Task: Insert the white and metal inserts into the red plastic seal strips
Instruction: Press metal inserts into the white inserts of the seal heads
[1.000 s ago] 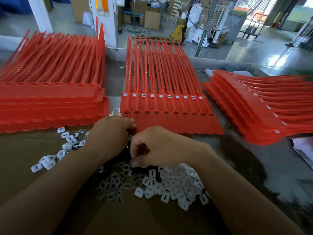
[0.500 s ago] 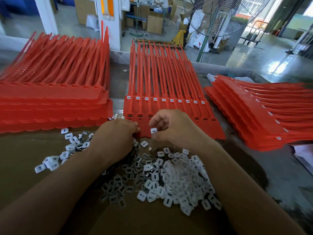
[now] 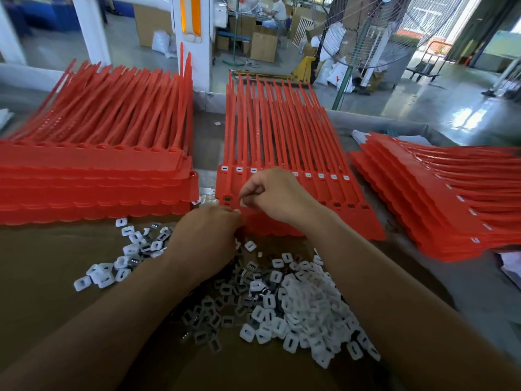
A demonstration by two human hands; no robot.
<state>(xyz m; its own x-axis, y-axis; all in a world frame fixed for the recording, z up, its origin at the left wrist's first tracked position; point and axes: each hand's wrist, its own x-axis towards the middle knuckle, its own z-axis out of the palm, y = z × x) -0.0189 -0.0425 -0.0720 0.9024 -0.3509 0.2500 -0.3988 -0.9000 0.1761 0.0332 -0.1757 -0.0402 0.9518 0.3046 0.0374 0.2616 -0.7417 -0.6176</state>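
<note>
A tall stack of red seal strips (image 3: 93, 176) lay at the far left of the table (image 3: 42, 292), tails fanned away from the person. Just in front of it, loose inserts (image 3: 124, 266) were scattered. The left hand (image 3: 205, 238) sat with knuckles up, its fingertips at the near edge of the middle sheet of strips (image 3: 352, 221). Its grip was curled under and hidden, so I cannot tell what it held. The right hand (image 3: 276, 196) hovered over that sheet's near row of sockets, its grip closed to a pinch of thumb and forefinger on a white insert (image 3: 242, 203). Below the wrists lay dark metal inserts (image 3: 245, 280) and a heap of white inserts (image 3: 307, 306). A third stack of strips (image 3: 439, 210) lay at the right.
</note>
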